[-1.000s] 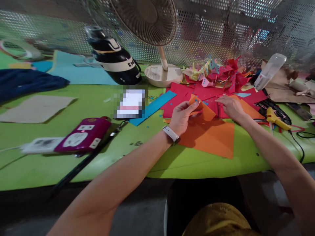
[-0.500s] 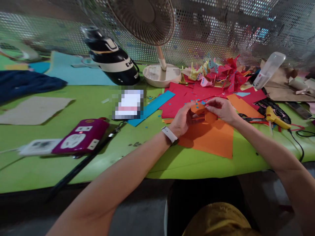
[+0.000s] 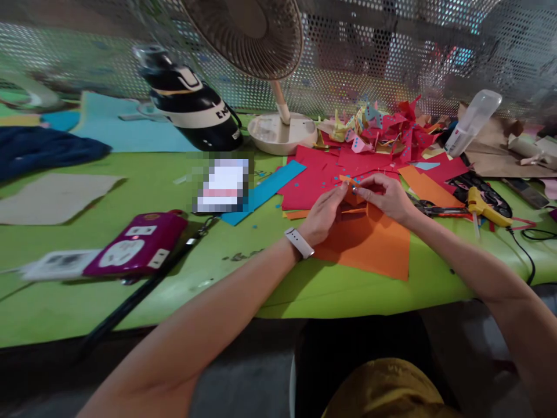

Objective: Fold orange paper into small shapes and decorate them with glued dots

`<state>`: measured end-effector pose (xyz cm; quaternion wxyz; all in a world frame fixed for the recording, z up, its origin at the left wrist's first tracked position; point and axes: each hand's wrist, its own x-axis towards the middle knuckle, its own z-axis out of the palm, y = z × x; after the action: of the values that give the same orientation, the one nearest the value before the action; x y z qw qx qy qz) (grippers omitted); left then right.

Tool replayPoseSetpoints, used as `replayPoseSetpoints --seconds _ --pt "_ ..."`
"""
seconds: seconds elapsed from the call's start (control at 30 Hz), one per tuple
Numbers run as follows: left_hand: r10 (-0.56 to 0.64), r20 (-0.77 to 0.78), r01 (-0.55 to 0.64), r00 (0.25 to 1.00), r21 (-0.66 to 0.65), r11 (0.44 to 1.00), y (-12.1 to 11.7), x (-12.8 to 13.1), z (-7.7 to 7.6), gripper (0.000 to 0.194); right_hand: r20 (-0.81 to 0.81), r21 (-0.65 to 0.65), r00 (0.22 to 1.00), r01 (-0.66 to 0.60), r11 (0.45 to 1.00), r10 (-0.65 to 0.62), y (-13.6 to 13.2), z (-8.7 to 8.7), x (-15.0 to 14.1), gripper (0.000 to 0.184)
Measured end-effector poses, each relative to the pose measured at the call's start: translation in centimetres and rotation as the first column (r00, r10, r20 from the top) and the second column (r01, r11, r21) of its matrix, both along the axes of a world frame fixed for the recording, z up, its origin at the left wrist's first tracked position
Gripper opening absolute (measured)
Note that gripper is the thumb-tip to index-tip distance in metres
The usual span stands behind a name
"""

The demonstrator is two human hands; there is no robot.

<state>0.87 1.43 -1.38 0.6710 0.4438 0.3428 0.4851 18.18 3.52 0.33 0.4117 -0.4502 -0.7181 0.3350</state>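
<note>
Between my two hands is a small folded orange paper piece (image 3: 354, 200) with blue dots on it. My left hand (image 3: 324, 216) wraps round its left side, thumb near the top. On the right, my right hand (image 3: 387, 196) pinches the paper's upper edge between thumb and fingertips. Directly under the hands lies a flat orange sheet (image 3: 374, 249). Behind it, red sheets (image 3: 304, 180) are spread with small blue dots scattered over them. At the back is a heap of folded paper shapes (image 3: 391, 130) in red, pink, yellow and blue.
A yellow glue gun (image 3: 487, 209) and dark scissors (image 3: 435, 209) lie at right, near a clear bottle (image 3: 474, 122). Left are a blurred-out phone (image 3: 224, 183), a blue strip (image 3: 265, 194), a purple power strip (image 3: 137, 244) and a black bottle (image 3: 191, 104). A fan (image 3: 282, 130) stands behind.
The orange paper piece has been turned in my hands, its dotted part now tilted up. My left fingers have come up and closer to the right fingertips. The whole view has shifted slightly.
</note>
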Motion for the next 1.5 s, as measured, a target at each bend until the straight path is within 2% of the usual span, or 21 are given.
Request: replayPoseSetpoints --seconds 0.33,0.53,0.67,0.83,0.93,1.0,1.07,1.17,1.3,1.37,1.43,1.47,1.5 --pt "-0.062 -0.017 0.062 0.998 -0.008 0.998 -0.4 -0.2 0.9 0.044 0.048 0.039 0.999 0.008 0.999 -0.01 0.3 0.7 0.6 0.011" --pt "-0.101 -0.219 0.125 0.97 0.099 0.987 -0.1 -0.7 0.9 0.032 0.021 0.046 0.999 0.033 0.998 -0.033 0.8 0.8 1.1 0.013" --pt "-0.093 -0.244 0.119 0.965 0.094 0.988 -0.1 -0.6 0.8 0.028 0.015 0.06 1.0 0.023 0.998 -0.024 0.6 0.6 0.8 0.015" --pt "-0.11 -0.209 0.129 0.972 0.08 0.988 -0.3 -0.5 0.9 0.028 0.049 0.212 0.996 0.067 0.975 -0.079 0.1 0.8 0.7 0.012" --pt "-0.096 -0.202 0.111 0.975 0.066 0.992 -0.2 -0.6 0.9 0.031 0.153 0.351 0.978 0.083 0.933 -0.144 -0.2 2.2 1.3 0.016" --pt "-0.069 -0.196 0.085 0.978 0.074 0.994 -0.1 -0.6 0.9 0.033 0.142 0.437 0.968 0.125 0.891 -0.206 -0.4 3.7 2.0 0.022" --pt "-0.045 -0.192 0.061 0.98 0.081 0.995 0.0 -0.7 0.9 0.034 0.056 0.477 0.961 0.213 0.853 -0.271 -0.6 5.4 3.0 0.026" --pt "-0.02 -0.192 0.037 0.981 0.081 0.996 0.1 -0.7 0.8 0.035 -0.068 0.42 0.944 0.321 0.849 -0.323 -0.3 7.6 5.1 0.034" --pt "0.004 -0.183 0.012 0.983 0.089 0.996 0.1 -0.7 0.8 0.035 -0.041 0.345 0.924 0.369 0.863 -0.379 0.2 8.3 9.7 0.033" --pt "0.008 -0.173 0.007 0.985 0.084 0.996 0.2 -0.8 0.8 0.035 0.084 0.282 0.907 0.376 0.883 -0.413 -0.5 8.1 12.8 0.021" --pt "0.001 -0.165 0.011 0.986 0.071 0.997 0.3 -0.8 0.7 0.035 0.319 0.172 0.858 0.366 0.915 -0.403 -2.0 7.7 16.2 0.01" --pt "-0.004 -0.164 0.015 0.986 0.065 0.998 0.4 -0.8 0.7 0.034 0.456 0.115 0.807 0.365 0.924 -0.375 -3.0 7.5 17.9 0.014" --pt "-0.008 -0.165 0.018 0.986 0.059 0.998 0.4 -0.8 0.7 0.034 0.595 0.101 0.717 0.381 0.919 -0.363 -4.0 7.3 19.6 0.021"
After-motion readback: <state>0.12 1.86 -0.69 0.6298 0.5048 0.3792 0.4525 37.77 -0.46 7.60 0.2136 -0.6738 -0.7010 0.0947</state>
